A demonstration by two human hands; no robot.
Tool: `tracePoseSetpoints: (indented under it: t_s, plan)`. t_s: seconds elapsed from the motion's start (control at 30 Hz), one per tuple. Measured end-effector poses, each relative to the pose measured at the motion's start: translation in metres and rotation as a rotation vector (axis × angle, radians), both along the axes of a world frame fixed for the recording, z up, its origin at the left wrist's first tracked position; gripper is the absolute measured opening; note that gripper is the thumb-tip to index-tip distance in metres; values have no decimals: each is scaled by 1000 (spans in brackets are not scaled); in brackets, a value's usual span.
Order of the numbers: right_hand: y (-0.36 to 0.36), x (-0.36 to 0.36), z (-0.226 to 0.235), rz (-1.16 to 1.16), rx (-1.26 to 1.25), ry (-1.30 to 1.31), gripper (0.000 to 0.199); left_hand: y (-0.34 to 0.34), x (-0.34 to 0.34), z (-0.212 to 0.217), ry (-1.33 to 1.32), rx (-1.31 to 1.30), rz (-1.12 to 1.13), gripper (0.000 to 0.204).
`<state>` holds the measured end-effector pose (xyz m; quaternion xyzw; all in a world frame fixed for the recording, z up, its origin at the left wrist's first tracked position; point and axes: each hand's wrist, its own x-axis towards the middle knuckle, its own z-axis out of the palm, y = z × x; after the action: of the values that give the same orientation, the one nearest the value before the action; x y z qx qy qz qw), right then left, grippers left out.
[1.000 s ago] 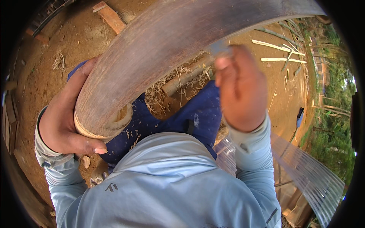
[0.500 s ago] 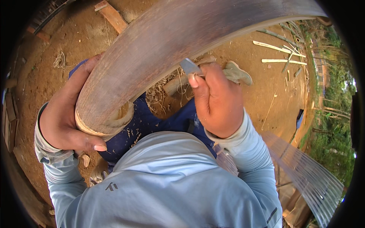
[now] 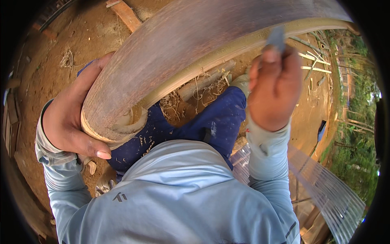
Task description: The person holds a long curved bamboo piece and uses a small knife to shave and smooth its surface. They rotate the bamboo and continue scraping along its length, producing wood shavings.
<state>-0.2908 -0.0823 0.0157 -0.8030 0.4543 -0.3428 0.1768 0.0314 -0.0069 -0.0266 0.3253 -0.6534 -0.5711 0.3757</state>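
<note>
A thick bamboo pole (image 3: pixel 174 44), brown-grey on top with a pale lower edge, stretches from my lap to the upper right. Its near end shows a hollow with a thick pale wall. Around that end my left hand (image 3: pixel 71 118) is wrapped, the thumb along the rim. Beside the pale edge, farther along, my right hand (image 3: pixel 274 89) grips a short flat blade of grey metal (image 3: pixel 276 37). The blade is blurred by motion and overlaps the edge in this view; whether it touches I cannot tell. Its handle, if any, is hidden by my fingers.
Thin curly shavings (image 3: pixel 172 105) and a short round piece of bamboo (image 3: pixel 207 79) lie on the dirt floor beyond my knees. Pale split strips (image 3: pixel 315 61) lie to the right. A clear corrugated sheet (image 3: pixel 325 191) is at lower right, a wooden board (image 3: pixel 126 16) at upper left.
My right hand has moved right and farther away along the pole with the blade. More of the pole's pale edge and my right leg now shows. My left hand keeps its hold.
</note>
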Motion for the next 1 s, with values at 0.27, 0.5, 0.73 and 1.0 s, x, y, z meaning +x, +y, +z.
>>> tracePoseSetpoints:
  t_s: [0.27,0.5,0.73,1.0]
  plan:
    - [6,11,-6,6,7,-80,14,3,0,-3,24,-8,1,125]
    - [24,16,-23,152,39,21,16,-1,1,3,-44,-23,-25,133]
    - [26,19,-36,162,-142,89,12,-2,1,1,-16,-52,-26,130]
    - [37,22,-39,208,-37,94,15,3,-2,-5,38,24,33,130]
